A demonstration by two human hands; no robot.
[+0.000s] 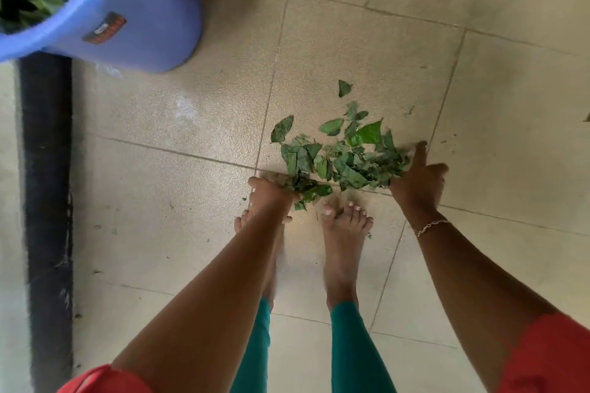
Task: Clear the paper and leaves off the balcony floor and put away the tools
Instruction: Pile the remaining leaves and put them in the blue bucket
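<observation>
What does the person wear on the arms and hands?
Both arms have short red sleeves: the left sleeve and the right sleeve. Below them nothing covers the arms. The right wrist carries a thin gold-coloured chain bracelet. The left hand and the right hand have no gloves.

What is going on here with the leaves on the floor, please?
A barefoot person bends over a pile of green leaves on the tiled floor. The left hand is at the pile's near-left edge and the open right hand presses its right side. A blue bucket nearby already holds leaves.
</observation>
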